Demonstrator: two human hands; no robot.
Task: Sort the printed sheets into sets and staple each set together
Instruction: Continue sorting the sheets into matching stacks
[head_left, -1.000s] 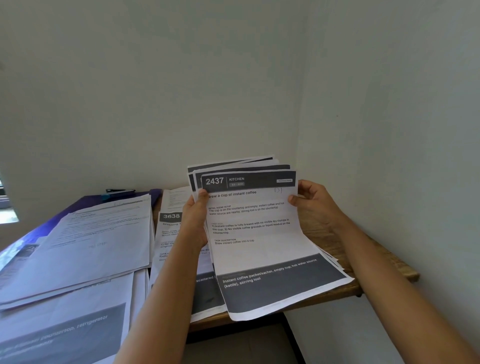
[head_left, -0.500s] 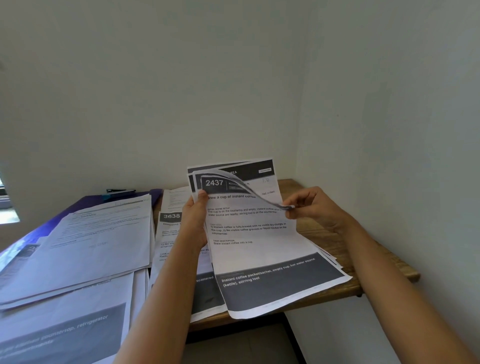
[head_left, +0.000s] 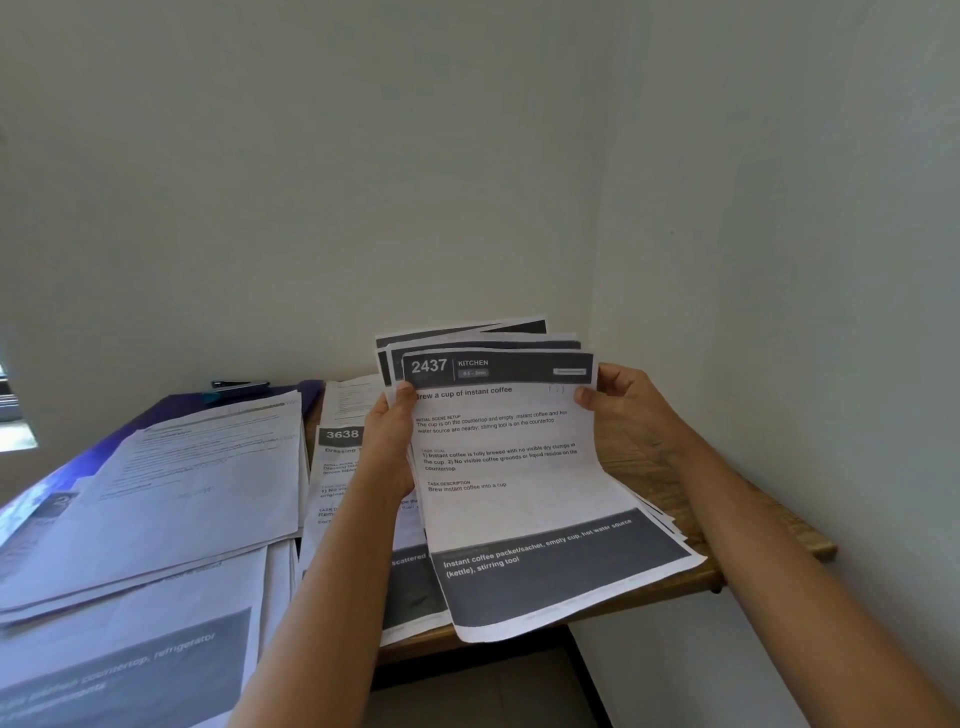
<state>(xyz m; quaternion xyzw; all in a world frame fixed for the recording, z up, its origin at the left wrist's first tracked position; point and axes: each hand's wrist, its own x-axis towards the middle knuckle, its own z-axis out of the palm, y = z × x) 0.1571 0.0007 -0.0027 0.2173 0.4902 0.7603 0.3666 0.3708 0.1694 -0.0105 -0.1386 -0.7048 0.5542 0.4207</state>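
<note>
A wooden surface (head_left: 753, 525) was set into a corner of pale walls. Nearest, at the lower left, loose sheets (head_left: 130, 665) with a grey band were spread, and a stack (head_left: 197, 478) lay over them. A sheet headed 3638 (head_left: 340, 436) lay flat beside the left forearm. Over the surface's right half a sheaf (head_left: 519, 467) was held up, its foot drooping onto the papers below, with a sheet headed 2437 on top. The left grip (head_left: 389, 447) was closed on the sheaf's left edge, thumb in front. The right grip (head_left: 628, 405) pinched the top right corner. Behind the top sheet, further dark headers were fanned. Farthest, a pen (head_left: 239, 385) lay on a purple folder (head_left: 171, 405). No stapler could be made out. Sorting by header was judged to be the step in hand. Each number should be read first, one sheet peeled at the corner, and the left edge clamped firmly so the fan is not spilled.
</note>
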